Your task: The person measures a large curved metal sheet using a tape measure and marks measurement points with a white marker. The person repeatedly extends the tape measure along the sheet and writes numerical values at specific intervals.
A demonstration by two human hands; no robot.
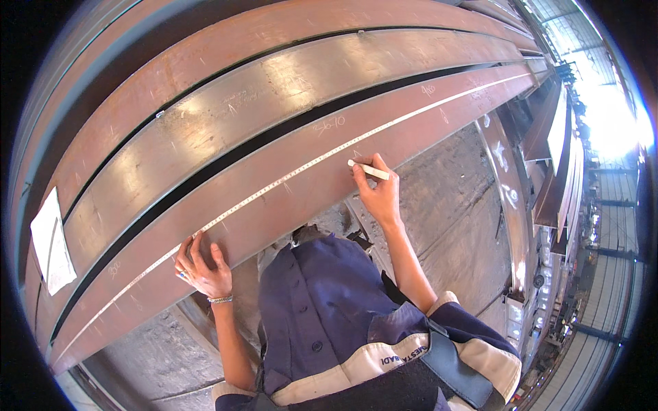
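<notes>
Pinching a pale, blunt chalk-like stick in the closed fingers of the right hand, over a long, flat, reddish-brown steel face.
Spreading the left hand half-open, gripping nothing, resting fingertips by a thin white measuring tape lying lengthwise along that matte, scuffed surface; possibly risking a skewed tape through sliding or lifting those fingertips, or a snapped stick through pressing too hard; facing a shinier, scratched, grey-tan metal strip beyond a dark gap.
</notes>
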